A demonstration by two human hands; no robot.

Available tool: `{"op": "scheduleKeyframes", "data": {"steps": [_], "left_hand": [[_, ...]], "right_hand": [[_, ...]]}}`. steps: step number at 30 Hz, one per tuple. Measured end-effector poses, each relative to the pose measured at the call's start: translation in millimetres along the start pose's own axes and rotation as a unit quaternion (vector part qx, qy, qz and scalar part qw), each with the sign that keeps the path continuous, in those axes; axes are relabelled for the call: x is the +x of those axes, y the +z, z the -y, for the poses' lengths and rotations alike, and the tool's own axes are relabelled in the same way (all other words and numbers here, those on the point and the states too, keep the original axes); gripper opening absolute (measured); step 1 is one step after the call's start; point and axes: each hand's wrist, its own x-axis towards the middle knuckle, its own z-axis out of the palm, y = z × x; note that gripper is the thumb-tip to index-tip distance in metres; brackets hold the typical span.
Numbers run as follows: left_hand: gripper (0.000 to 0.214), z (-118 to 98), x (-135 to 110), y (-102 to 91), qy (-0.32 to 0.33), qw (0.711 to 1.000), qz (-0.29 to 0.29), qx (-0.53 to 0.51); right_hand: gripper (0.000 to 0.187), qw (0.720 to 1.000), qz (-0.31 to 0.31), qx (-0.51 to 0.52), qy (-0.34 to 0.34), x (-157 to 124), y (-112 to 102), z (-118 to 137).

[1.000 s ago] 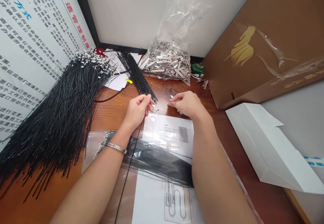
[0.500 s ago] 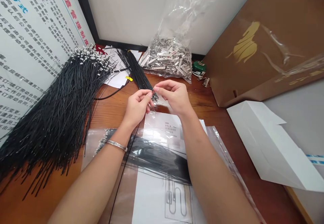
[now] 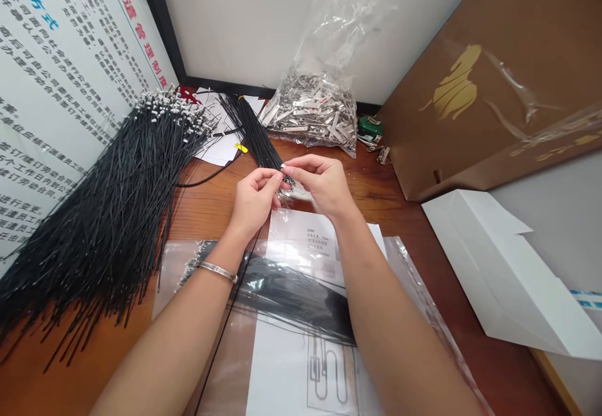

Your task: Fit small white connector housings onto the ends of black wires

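Observation:
My left hand (image 3: 258, 197) is closed in a pinch on a thin black wire (image 3: 217, 356), which trails from beneath it toward the near edge of the view. Thumb and fingers of my right hand (image 3: 320, 182) pinch a tiny white piece (image 3: 283, 167), apparently a connector at the wire's end; the fingers partly hide it. The fingertips of both hands nearly meet. Just behind them lies a tied bundle of black wires (image 3: 258, 128) with shiny metallic ends. Below my wrists, a clear plastic bag (image 3: 395, 265) holding more black wires (image 3: 291, 297) rests over a printed sheet (image 3: 277, 366).
A large heap of black wires with white connectors (image 3: 117, 184) covers the table's left side. At the back stands a clear bag of metal clips (image 3: 315, 112), beside a green tape measure (image 3: 370, 126). A brown box (image 3: 470, 83) and a white carton (image 3: 503, 265) occupy the right.
The white piece now shows at my right fingertips, which have shifted slightly. The trailing wire has swung a little to the left at its near end.

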Motion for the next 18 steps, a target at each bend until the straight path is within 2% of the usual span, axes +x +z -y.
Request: {"op": "scheduleKeyframes", "data": {"steps": [18], "left_hand": [[0.024,0.7,-0.3,0.3,-0.020,1.000,-0.008,-0.001]], "right_hand": [[0.018,1.000,0.003,0.024,0.010,0.5,4.9,-2.3]]}}
